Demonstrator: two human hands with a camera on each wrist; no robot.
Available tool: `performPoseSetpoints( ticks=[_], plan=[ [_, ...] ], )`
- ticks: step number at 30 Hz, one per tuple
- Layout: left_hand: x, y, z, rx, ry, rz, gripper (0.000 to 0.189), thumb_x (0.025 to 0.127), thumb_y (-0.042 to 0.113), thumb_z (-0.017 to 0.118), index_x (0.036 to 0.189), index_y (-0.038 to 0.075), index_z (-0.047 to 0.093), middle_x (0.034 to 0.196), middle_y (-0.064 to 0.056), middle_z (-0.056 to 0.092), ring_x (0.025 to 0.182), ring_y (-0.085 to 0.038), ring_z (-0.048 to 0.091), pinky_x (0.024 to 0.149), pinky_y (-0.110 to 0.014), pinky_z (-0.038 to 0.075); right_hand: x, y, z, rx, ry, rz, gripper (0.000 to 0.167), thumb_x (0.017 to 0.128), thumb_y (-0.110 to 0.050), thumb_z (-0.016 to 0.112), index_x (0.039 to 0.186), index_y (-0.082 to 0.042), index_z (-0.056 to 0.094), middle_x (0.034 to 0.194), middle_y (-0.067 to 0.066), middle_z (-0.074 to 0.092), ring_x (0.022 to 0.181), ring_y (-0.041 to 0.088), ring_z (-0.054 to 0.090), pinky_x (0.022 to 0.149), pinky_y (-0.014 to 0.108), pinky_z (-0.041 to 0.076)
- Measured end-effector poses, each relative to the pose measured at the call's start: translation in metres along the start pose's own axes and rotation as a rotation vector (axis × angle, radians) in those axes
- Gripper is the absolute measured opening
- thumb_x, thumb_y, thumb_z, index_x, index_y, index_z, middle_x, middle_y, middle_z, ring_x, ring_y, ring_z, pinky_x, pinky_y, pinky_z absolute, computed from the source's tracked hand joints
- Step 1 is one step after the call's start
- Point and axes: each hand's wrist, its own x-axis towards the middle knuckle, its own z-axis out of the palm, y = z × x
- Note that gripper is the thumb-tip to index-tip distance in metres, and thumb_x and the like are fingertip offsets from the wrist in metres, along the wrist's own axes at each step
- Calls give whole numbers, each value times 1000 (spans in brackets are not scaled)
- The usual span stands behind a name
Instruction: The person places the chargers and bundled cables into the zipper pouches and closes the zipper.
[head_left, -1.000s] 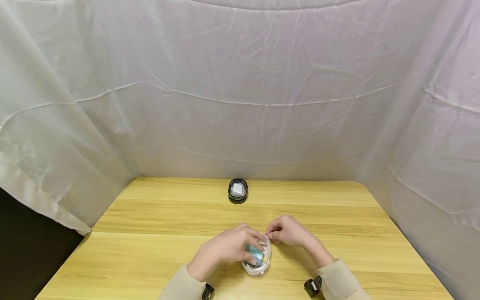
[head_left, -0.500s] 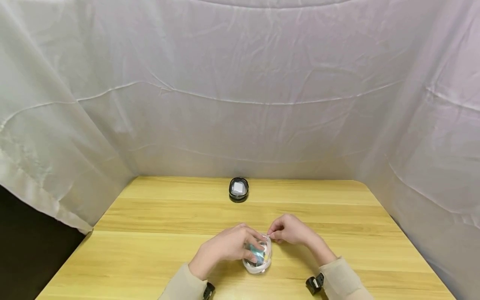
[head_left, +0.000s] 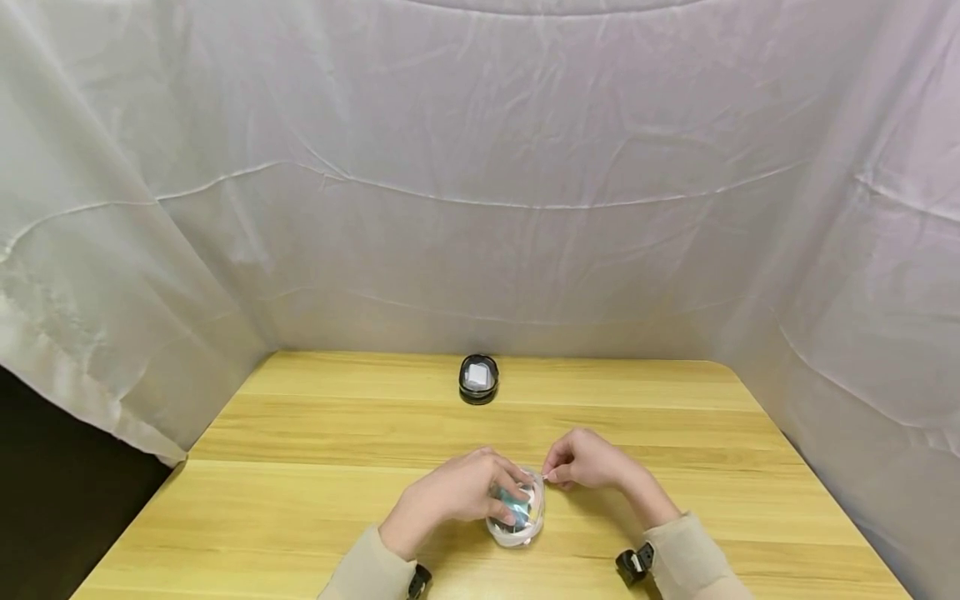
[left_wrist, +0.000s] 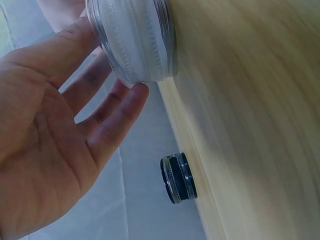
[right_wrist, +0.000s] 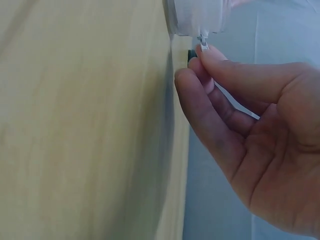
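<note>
A small clear zip pouch (head_left: 516,537) with a white zipper band lies on the table, with a teal item and other small items visible through its top. My left hand (head_left: 457,492) holds it from the left, thumb and fingers spread over its top and rim. In the left wrist view, one fingertip touches the pouch's side (left_wrist: 137,40). My right hand (head_left: 588,462) is at the pouch's far right corner. Its thumb and index finger pinch the small zipper pull (right_wrist: 204,44), seen clearly in the right wrist view.
A similar black-trimmed zip pouch (head_left: 478,379) with a white item inside stands near the table's back edge. Pale fabric (head_left: 480,167) hangs behind the wooden table (head_left: 337,425) and along its sides. Each sleeve has a small black device (head_left: 634,565) at the wrist.
My right hand has shifted slightly to the right, with the zipper pull, around the pouch's far right corner. My left hand keeps its hold, and the pouch stays nearly still.
</note>
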Motion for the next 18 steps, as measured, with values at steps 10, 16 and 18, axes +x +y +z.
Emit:
performPoseSetpoints(
  ticks=[10,16,18],
  plan=[
    [-2,3,-4,-5,-6,39,31,84,27,87,114,25,82,135,18,67,124,-7,56,107,-28,48,-1,-1,0,8,7,25,9,94,-1,74,85,-3,76,74,5,71,66,17,64,58,28,56],
    [-3,2,-6,-17,-17,65,31,86,26,85,116,22,81,137,14,67,125,-10,56,108,-30,47,0,-1,4,5,45,42,10,94,-1,73,86,-4,76,73,5,70,65,16,64,59,26,55],
    [-3,2,-7,-14,-22,56,32,86,27,85,118,22,81,138,14,66,125,-10,55,109,-29,47,1,-1,6,-3,66,46,9,94,-1,73,86,-4,77,73,4,70,66,16,64,59,26,55]
  ],
)
